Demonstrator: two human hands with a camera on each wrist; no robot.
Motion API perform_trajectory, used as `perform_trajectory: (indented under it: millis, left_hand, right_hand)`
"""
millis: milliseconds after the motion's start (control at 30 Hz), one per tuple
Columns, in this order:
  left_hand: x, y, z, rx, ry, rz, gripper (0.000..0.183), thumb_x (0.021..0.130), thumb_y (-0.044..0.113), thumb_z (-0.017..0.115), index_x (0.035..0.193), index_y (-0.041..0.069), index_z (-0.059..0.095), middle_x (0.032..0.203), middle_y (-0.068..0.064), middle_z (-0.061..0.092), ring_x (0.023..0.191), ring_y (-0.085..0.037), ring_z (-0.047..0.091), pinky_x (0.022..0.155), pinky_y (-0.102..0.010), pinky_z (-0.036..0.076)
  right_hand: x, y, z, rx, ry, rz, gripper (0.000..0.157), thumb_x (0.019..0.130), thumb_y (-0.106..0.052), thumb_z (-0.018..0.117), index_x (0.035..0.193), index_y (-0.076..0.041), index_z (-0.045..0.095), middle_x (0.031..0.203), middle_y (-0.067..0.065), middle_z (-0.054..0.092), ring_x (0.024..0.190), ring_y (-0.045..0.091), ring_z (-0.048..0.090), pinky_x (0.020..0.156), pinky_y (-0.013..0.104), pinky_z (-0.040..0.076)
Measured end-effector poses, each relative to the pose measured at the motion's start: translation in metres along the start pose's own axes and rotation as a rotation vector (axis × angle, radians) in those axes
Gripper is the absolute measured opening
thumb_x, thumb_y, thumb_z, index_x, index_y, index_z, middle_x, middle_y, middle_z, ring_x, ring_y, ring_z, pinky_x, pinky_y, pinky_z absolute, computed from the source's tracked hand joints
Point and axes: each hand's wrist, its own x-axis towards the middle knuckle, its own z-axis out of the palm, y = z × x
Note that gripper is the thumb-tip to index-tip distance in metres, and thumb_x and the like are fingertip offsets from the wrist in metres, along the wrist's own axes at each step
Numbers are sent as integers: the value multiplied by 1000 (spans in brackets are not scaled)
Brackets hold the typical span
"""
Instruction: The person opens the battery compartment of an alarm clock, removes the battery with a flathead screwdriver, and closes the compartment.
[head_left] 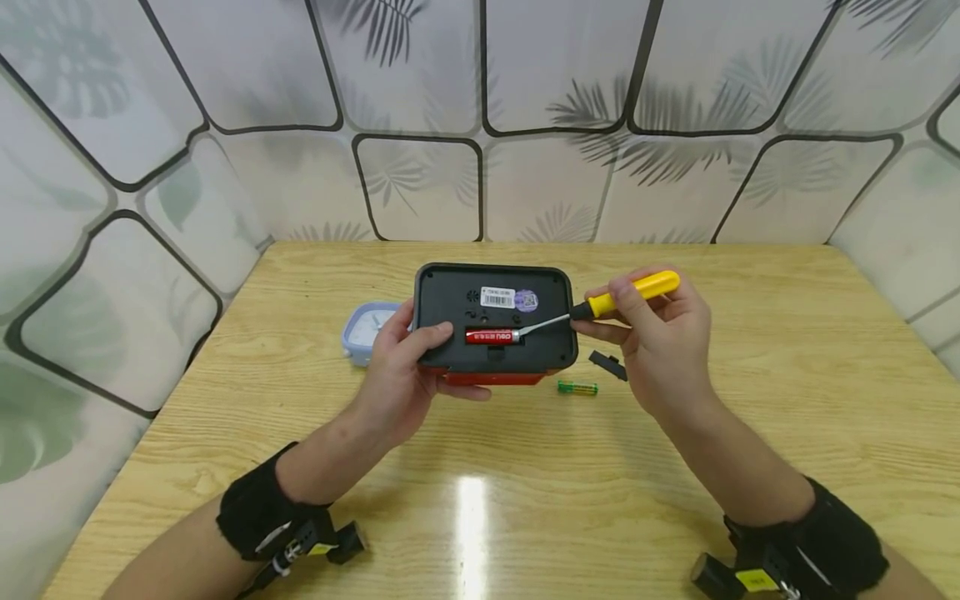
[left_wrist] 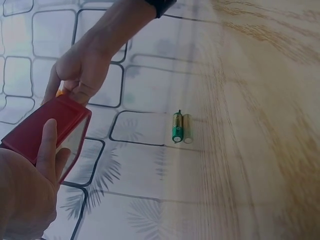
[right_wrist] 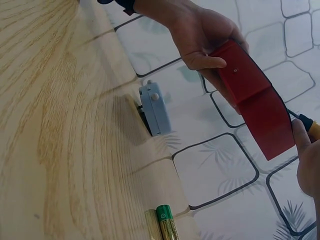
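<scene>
My left hand (head_left: 397,379) grips a box-shaped device (head_left: 444,292) with a black back and red casing, its thumb on the back and other fingers underneath. The back faces up toward the head camera, and a red battery (head_left: 491,336) sits in its uncovered slot. My right hand (head_left: 663,350) holds a screwdriver (head_left: 633,292) by its yellow handle. The metal tip touches or nearly touches the battery's right end; exact contact is too small to tell. In both wrist views the red casing (left_wrist: 52,120) (right_wrist: 260,100) hides the slot.
A green battery (head_left: 577,388) lies on the wooden table (head_left: 360,500) below the device. Near the right hand is a small black cover (head_left: 609,365). A light blue clock-like object (head_left: 360,333) stands behind the left hand. Patterned panels (head_left: 420,192) enclose the back and sides.
</scene>
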Motion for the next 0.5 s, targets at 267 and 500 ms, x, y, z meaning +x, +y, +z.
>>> perform_trajectory:
  millis: [267,500]
  left_hand:
    - [0,-1,0,-10,-2,18,43,99,6,43,142,10,37,115,-4,68,95,-23,73,60,-49,62]
    - [0,-2,0,-15,-7,29,43,99,6,43,142,10,38,114,-4,68,94,-23,73,60,-49,61]
  right_hand:
    - [1,-2,-2,57,-20,53,7,95,-3,62,99,-1,57,89,10,65,80,21,75,68,42,61]
    - [1,-1,-2,64,-11,77,9,95,-6,64,100,-1,58,88,8,65,81,20,75,69,41,61]
